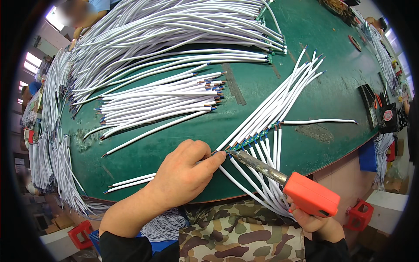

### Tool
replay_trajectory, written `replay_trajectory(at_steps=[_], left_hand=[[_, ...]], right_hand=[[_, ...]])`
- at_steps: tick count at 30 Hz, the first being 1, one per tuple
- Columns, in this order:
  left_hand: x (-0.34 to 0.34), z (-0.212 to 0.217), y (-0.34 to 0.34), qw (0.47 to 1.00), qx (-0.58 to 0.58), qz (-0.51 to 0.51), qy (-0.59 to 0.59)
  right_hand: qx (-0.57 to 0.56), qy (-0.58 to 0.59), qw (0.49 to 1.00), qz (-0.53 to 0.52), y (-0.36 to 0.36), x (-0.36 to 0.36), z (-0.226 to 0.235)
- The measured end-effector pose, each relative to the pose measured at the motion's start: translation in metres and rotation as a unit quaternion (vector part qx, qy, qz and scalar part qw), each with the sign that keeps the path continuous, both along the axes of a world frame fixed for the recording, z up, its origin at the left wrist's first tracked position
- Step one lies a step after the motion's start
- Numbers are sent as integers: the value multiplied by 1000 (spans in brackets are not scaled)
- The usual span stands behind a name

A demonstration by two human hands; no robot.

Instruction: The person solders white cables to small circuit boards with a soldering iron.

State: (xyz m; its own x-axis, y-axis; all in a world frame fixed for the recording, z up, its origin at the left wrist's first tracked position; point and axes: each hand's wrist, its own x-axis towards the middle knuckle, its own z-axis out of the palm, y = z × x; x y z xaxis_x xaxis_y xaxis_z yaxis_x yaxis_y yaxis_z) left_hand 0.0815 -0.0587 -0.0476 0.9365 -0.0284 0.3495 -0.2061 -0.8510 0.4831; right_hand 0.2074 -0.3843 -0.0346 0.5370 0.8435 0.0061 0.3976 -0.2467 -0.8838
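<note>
My left hand [187,168] is closed, thumb and forefinger pinched at the near end of a narrow green circuit board strip [253,139]. Whether a wire is also between those fingertips is hidden. White cables [270,105] with brown and blue wire ends fan out from both long sides of the strip. In my right hand [310,219] is a red-handled soldering iron [312,194]. Its metal barrel points left, and the tip meets the strip's end right beside my left fingertips. Some lower cables pass close to my right hand.
Left of the strip lies a pile of short white cables [161,98] with stripped ends. Behind it rises a large heap of cabled strips [174,30]. Two loose cables [131,181] lie by my left forearm. A black stand [369,105] is at the right. A co-worker's arm [94,17] shows at far left.
</note>
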Motion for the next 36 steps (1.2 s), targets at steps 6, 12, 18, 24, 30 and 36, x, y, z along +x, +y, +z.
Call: replay_trajectory(at_steps=[6, 12, 18, 24, 30, 36], left_hand=[[1, -1, 1, 1000, -4, -3, 2], [0, -1, 1, 1000, -1, -3, 5], [1, 1, 1, 1000, 2, -3, 10], [1, 1, 0, 1000, 14, 0, 15], [1, 1, -1, 1000, 21, 2, 13], [1, 1, -1, 1000, 24, 5, 15]], right_hand=[[24, -7, 1000, 5, 2, 0, -4], [20, 1, 1000, 11, 5, 1, 0], [12, 12, 1000, 13, 6, 1, 1], [13, 29, 999, 13, 7, 1, 1], [26, -31, 999, 16, 0, -1, -9], [25, -61, 997, 44, 7, 5, -2]])
